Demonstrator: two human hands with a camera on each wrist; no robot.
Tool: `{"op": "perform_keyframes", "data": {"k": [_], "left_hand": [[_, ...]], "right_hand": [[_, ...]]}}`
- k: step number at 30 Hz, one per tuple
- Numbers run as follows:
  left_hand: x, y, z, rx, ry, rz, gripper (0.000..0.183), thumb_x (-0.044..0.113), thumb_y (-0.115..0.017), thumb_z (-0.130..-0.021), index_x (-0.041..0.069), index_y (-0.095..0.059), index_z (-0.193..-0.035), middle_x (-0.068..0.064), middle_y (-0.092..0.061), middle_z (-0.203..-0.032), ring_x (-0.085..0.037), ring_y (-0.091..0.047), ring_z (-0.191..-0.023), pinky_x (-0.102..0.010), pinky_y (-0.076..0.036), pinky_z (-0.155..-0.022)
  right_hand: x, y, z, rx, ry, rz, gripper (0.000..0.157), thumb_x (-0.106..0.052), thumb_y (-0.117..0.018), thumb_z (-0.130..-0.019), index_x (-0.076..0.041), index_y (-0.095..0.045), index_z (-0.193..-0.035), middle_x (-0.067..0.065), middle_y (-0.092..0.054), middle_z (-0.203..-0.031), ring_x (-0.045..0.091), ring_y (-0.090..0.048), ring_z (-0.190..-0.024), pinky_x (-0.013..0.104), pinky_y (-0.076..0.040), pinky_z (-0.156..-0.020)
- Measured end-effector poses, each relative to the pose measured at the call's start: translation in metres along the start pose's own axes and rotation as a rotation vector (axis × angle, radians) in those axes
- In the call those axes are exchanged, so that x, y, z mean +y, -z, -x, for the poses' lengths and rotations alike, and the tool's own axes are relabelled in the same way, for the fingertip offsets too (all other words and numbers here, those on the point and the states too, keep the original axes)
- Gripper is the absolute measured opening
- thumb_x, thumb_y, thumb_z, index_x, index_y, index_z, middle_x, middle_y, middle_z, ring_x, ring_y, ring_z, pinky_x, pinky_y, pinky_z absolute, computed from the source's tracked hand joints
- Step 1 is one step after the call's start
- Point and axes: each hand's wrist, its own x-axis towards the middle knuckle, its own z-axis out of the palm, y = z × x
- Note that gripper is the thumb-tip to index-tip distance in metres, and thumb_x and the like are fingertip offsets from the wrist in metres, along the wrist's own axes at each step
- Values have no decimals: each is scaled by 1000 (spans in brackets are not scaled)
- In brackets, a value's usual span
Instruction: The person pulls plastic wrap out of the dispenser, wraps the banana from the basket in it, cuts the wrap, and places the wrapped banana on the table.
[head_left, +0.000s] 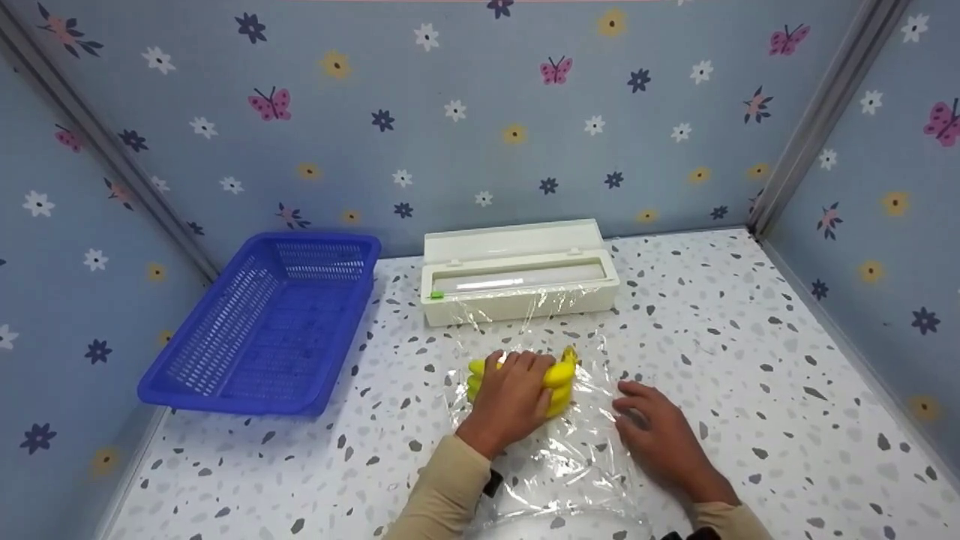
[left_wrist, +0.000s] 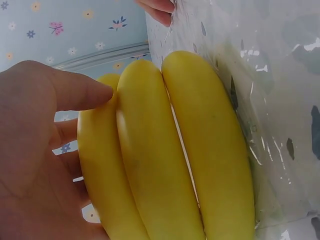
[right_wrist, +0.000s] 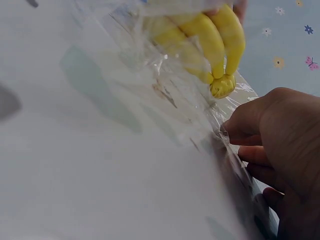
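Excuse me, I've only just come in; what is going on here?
A person is handling a bunch of bananas on a sheet of clear plastic film. Their left hand grips the bananas, while the right hand is at the film's right edge; whether it pinches the film is hard to tell. The film runs from an open white box behind the bananas and is not wrapped over them. A blue basket stands to the person's left.

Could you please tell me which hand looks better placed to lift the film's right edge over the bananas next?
Probably the right hand: it is at that edge of the clear film, while the left hand is occupied, its grip on the bananas.
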Motion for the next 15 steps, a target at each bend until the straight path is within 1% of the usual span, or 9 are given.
{"op": "perform_keyframes", "data": {"k": [5,8,12,15], "left_hand": [[-1,-1,1,16,-7,3,33,27,-70,-92,19,-66,-124,-2,-65,-113,-20,-62,-103,-51,-40,-100],[-1,-1,1,26,-22,-16,32,27,-70,-92,20,-67,-123,-1,-66,-113,-20,-62,-105,-52,-40,-100],[-2,-1,1,37,-32,-30,31,26,-68,-93,20,-67,-123,0,-67,-112,-21,-61,-105,-52,-41,-99],[-2,-2,0,36,-26,-34,32,26,-67,-93,20,-67,-124,0,-68,-113,-21,-61,-107,-52,-41,-100]], "right_hand": [[2,-1,0,-4,-3,3,23,-10,-74,-89,-10,-73,-112,5,-56,-142,30,-46,-134,51,-33,-111],[1,-1,1,-7,-9,9,22,-11,-74,-90,-11,-73,-111,5,-56,-142,30,-46,-135,51,-33,-111],[0,0,0,-2,-1,11,21,-10,-75,-89,-9,-73,-110,7,-57,-141,32,-47,-134,51,-32,-111],[-1,0,-2,-1,5,16,22,-8,-75,-88,-8,-73,-110,9,-57,-140,33,-47,-134,51,-32,-112]]}}
